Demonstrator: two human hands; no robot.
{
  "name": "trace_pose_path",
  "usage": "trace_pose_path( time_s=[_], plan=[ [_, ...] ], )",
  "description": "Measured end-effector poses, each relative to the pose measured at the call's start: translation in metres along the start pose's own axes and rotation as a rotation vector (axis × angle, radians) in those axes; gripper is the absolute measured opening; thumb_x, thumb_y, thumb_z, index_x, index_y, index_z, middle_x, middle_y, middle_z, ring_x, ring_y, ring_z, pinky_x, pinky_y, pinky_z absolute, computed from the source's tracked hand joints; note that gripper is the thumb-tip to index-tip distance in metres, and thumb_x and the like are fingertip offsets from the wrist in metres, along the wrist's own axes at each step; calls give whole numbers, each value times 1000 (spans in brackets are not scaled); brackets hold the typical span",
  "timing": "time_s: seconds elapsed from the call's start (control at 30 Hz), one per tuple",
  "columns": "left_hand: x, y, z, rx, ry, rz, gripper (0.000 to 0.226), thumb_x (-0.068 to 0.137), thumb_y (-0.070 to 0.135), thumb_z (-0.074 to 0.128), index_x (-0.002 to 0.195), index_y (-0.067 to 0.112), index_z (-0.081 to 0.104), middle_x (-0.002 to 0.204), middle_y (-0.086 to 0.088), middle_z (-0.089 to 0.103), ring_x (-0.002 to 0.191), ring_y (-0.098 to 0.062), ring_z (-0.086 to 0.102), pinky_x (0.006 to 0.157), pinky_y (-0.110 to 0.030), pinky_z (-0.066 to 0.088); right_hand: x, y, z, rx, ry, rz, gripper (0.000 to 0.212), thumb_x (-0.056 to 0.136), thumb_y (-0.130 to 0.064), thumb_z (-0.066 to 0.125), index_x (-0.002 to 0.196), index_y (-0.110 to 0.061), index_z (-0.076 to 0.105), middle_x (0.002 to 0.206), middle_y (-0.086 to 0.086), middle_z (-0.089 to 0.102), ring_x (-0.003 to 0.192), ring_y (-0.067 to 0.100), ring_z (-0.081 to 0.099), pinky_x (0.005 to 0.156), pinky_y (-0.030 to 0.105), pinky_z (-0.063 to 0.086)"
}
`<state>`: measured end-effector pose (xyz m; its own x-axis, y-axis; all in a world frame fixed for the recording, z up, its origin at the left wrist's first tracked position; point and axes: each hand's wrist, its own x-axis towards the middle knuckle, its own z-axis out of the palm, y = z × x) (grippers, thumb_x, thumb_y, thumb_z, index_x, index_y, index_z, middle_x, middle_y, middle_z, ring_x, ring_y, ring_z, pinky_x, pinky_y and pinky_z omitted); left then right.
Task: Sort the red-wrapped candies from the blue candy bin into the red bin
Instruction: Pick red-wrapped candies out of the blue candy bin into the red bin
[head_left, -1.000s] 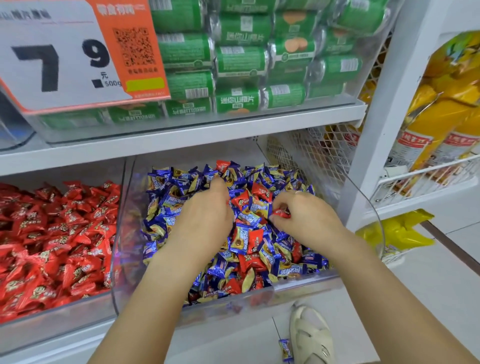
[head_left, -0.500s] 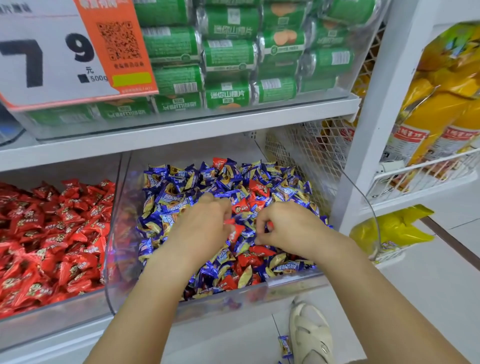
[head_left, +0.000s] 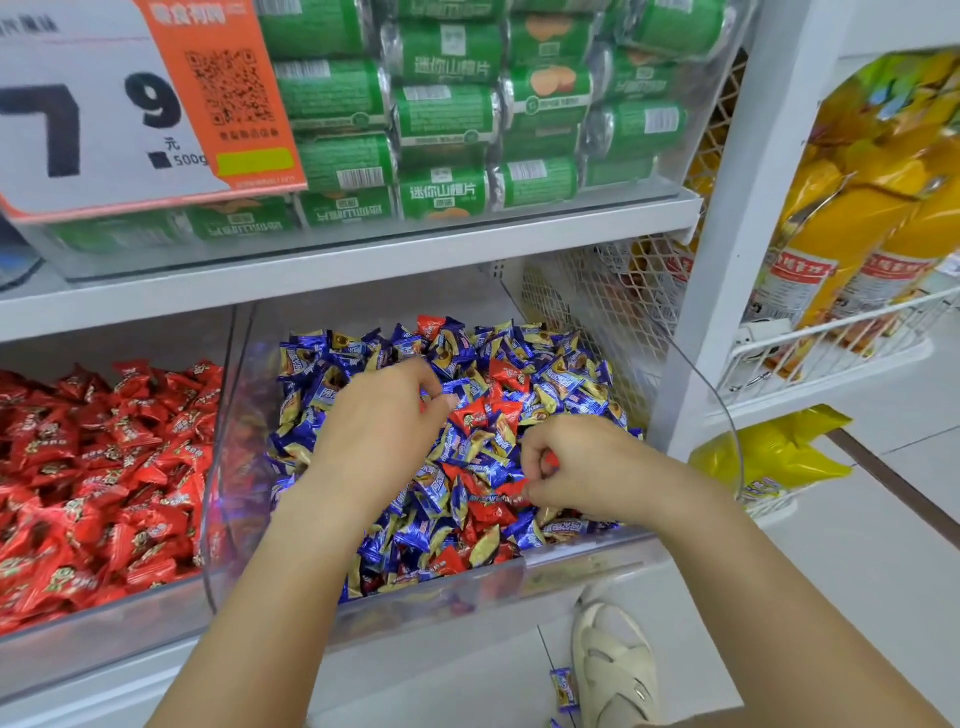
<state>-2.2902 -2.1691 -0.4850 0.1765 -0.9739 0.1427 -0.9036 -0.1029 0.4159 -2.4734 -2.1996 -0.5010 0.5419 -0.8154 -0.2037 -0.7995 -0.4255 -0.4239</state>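
Note:
The clear blue candy bin (head_left: 582, 564) holds a heap of blue-wrapped candies (head_left: 332, 364) with red-wrapped candies (head_left: 475, 418) mixed in. Both hands are down in this heap. My left hand (head_left: 379, 431) is curled, its fingertips pinching the edge of that red candy. Nearer the front, my right hand (head_left: 587, 467) is curled too. It holds red candies in its fist and pinches another one (head_left: 514, 488). To the left stands the red bin (head_left: 104, 629), full of red-wrapped candies (head_left: 104, 467).
A shelf of green snack packets (head_left: 447, 124) and a price sign (head_left: 104, 119) hang just above the bins. A white post (head_left: 753, 208) and wire baskets of yellow bags (head_left: 857, 249) stand to the right. On the floor lie a blue candy (head_left: 563, 688) and my sandalled foot (head_left: 613, 670).
My right hand has come toward the front of the blue bin, still gripping red candies. My left hand has shifted a little deeper, onto a red candy.

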Motion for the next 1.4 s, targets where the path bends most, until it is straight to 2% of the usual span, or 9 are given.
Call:
trace_pose_path(
  time_s=[0.1,0.2,0.37,0.6,0.8,1.0,1.17,1.27,1.4],
  plan=[
    [4,5,17,48,-91,125,37,96,24,48,133,28,51,131,-2,54,112,-23,56,87,-35,47,-2,4,-12,217,170,-11,22,79,-22,66,62,-19,51,79,1,61,70,10,51,70,30,43],
    [1,9,28,221,-265,193,48,97,15,46,140,37,39,152,8,30,126,-23,48,88,-40,47,1,9,-23,481,316,24,22,83,-15,60,65,-9,51,97,-5,66,93,7,59,83,28,44],
    [-1,6,26,263,-238,143,10,94,17,55,104,19,55,114,4,55,93,-21,57,63,-31,39,25,17,-14,509,464,63,37,81,-14,62,58,-19,33,53,-7,36,52,13,34,60,32,35],
    [-7,-7,0,138,-206,73,24,85,43,65,89,27,46,78,9,52,72,-14,48,56,-28,32,34,9,-2,124,335,138,28,83,-41,68,106,-29,58,88,7,66,77,23,61,70,34,48],
    [-22,2,2,184,-369,214,24,91,37,57,114,43,61,118,9,47,104,-14,53,81,-32,46,36,-2,7,-109,244,108,26,88,-37,62,114,-32,62,92,-3,62,95,20,61,67,26,36],
    [-24,0,11,317,-477,204,41,92,38,56,133,38,49,133,5,38,111,-18,54,80,-33,44,27,2,-13,206,405,92,16,82,-41,70,89,-27,68,73,-9,57,68,11,55,57,25,40],
    [-22,-3,17,300,-434,176,14,92,26,57,105,30,60,119,2,43,90,-17,58,66,-29,40,7,11,-29,145,499,86,25,79,-44,71,70,-27,56,81,-8,47,70,8,47,57,25,31],
    [-22,-5,14,263,-352,189,11,95,29,52,91,26,61,122,3,43,81,-18,61,66,-32,47,0,17,-27,65,361,98,32,80,-36,71,65,-22,47,69,-5,53,66,14,49,58,28,34],
    [-21,-7,3,139,-209,197,9,93,36,54,98,32,61,142,12,30,97,-16,61,73,-30,47,-12,28,-25,-5,59,172,17,75,-32,75,82,-24,61,74,-12,51,63,5,48,54,20,36]
  ],
)
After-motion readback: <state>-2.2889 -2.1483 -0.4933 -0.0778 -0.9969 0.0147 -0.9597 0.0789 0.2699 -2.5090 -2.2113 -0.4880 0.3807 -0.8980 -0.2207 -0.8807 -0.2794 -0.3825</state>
